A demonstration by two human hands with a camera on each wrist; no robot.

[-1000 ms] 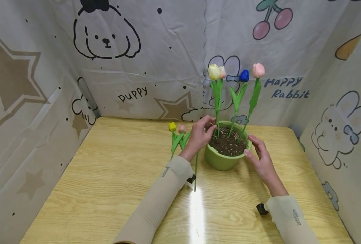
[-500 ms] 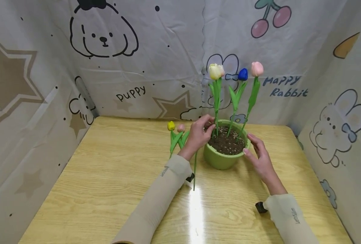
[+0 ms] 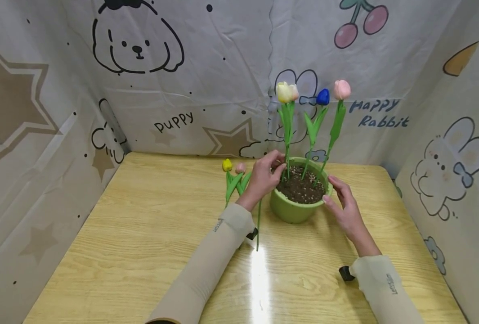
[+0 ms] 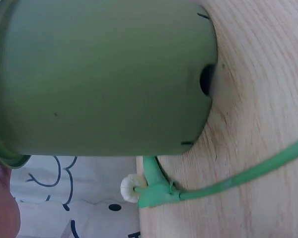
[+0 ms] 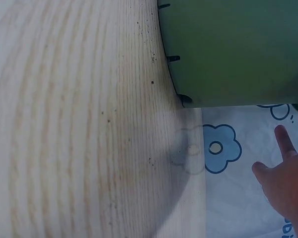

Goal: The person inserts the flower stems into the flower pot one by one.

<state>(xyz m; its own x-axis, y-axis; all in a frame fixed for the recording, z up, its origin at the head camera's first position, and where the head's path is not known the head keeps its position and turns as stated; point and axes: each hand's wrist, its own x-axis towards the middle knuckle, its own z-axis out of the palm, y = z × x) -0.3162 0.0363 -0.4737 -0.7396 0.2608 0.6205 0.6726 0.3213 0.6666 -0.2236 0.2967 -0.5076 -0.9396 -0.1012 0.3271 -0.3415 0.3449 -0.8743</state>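
Note:
My left hand (image 3: 265,173) is at the left rim of a green flowerpot (image 3: 293,211) full of dark soil. Its thumb and forefinger pinch a tulip stem low down, under a pale yellow tulip (image 3: 284,92) and a pinkish-white tulip (image 3: 293,92) that overlap. Both stand upright in the pot. A blue tulip (image 3: 323,96) and a pink tulip (image 3: 342,90) rise from the soil to the right. My right hand (image 3: 346,211) touches the pot's right rim with thumb and extended fingers. In the left wrist view the left hand (image 4: 2,208) shows only partly; its fingertips are hidden.
Left of the pot lie a yellow tulip (image 3: 227,165) and a light pink tulip (image 3: 240,168), partly behind my left arm. A loose green stem (image 3: 258,229) lies nearby; the left wrist view shows a white-headed tulip (image 4: 159,191) on the wooden table (image 3: 142,243). Printed cloth (image 3: 219,54) surrounds the table.
The view has shifted slightly. The pale yellow and pinkish-white tulip heads shift a little against each other. Both hands keep their places at the pot.

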